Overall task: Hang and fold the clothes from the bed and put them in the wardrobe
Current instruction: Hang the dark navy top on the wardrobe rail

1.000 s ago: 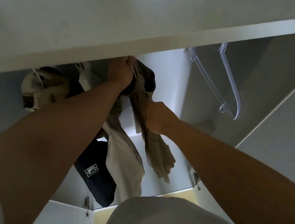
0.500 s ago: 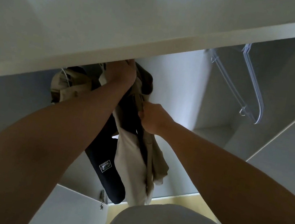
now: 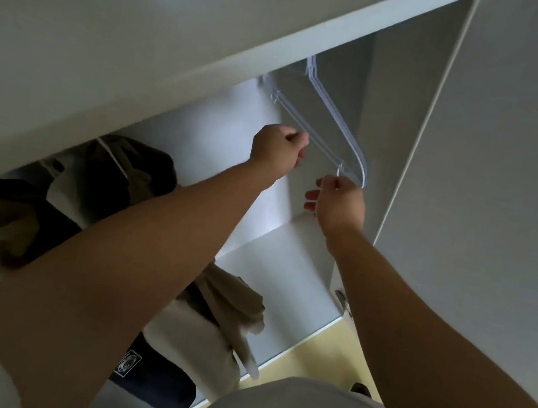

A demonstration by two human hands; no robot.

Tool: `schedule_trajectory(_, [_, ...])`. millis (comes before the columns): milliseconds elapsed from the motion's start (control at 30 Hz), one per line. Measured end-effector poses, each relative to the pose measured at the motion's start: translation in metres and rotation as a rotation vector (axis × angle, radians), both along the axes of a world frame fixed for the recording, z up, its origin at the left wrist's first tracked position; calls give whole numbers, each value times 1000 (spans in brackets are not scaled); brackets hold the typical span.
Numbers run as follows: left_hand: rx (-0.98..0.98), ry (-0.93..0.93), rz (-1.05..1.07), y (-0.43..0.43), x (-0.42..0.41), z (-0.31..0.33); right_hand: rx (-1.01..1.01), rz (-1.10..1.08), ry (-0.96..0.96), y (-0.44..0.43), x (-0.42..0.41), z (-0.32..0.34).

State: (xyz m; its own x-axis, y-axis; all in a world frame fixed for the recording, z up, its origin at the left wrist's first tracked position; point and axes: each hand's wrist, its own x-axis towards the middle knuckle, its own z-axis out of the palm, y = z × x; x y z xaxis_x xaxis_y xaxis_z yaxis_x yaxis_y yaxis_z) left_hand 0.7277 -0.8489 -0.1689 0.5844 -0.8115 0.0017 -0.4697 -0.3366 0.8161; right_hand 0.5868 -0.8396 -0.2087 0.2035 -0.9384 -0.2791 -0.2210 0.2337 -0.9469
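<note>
Clear hanger (image 3: 335,114) hangs bare inside the wardrobe (image 3: 398,83), near its side wall. Left hand (image 3: 276,151) is curled round the lower bar; right hand (image 3: 340,205) pinches the near corner. Likely best to lift it straight up to unhook, kept level. Wardrobe also holds hung beige and dark clothes (image 3: 128,163), apart from the hanger.
</note>
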Motion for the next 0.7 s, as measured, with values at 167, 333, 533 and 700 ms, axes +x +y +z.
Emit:
schedule_trajectory(167, [44, 279, 63, -59, -31, -6, 2, -28, -17, -16, -39, 2])
schedule_trajectory(333, [100, 307, 159, -94, -41, -13, 28, -4, -24, -28, -57, 4])
schedule_trajectory(533, [41, 199, 224, -101, -39, -19, 23, 65, -16, -44, -64, 3])
schedule_trajectory(700, [4, 114, 234, -89, -37, -20, 34, 166, -26, -50, -61, 5])
